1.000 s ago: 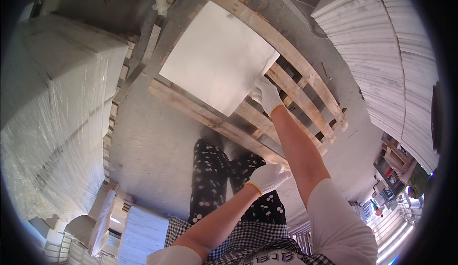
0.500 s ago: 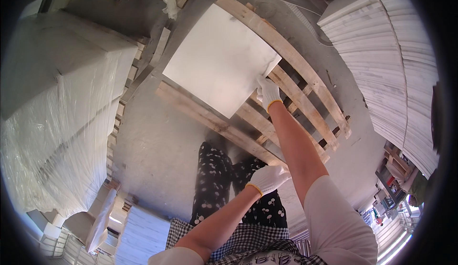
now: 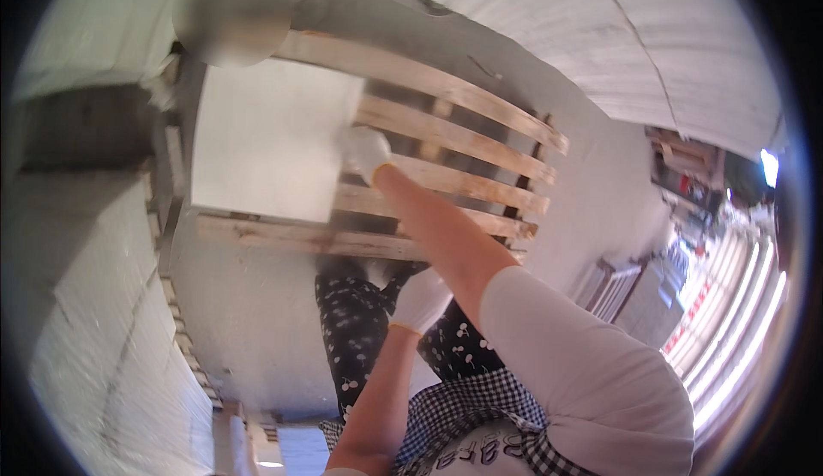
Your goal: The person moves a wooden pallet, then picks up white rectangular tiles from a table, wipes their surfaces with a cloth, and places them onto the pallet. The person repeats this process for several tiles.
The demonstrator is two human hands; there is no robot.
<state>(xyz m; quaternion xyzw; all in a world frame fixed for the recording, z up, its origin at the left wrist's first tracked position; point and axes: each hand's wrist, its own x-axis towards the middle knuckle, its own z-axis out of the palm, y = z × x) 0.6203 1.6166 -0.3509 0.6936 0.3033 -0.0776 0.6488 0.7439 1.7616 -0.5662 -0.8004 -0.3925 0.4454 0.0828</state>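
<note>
A white square panel point(image 3: 270, 137) lies flat over the left part of a wooden pallet point(image 3: 463, 137). My right hand point(image 3: 369, 152), in a white knitted glove with a yellow cuff, is at the panel's right edge, above the slats. Its fingers are smeared, so their grip cannot be made out. In a matching glove, my left hand point(image 3: 420, 299) hangs low in front of my knees, close under the right forearm. That forearm hides its fingertips. Both my arms wear short white sleeves.
A stack wrapped in clear film point(image 3: 120, 305) rises on the left. At the upper right stands a tall pile of white sheets point(image 3: 591, 35) with a cord around it. A blurred round grey shape point(image 3: 231, 13) overlaps the pallet's far left corner.
The whole view has swung round, so panel and pallet sit farther left and lie straighter across. My right hand stays by the panel's right edge; the left stays low.
</note>
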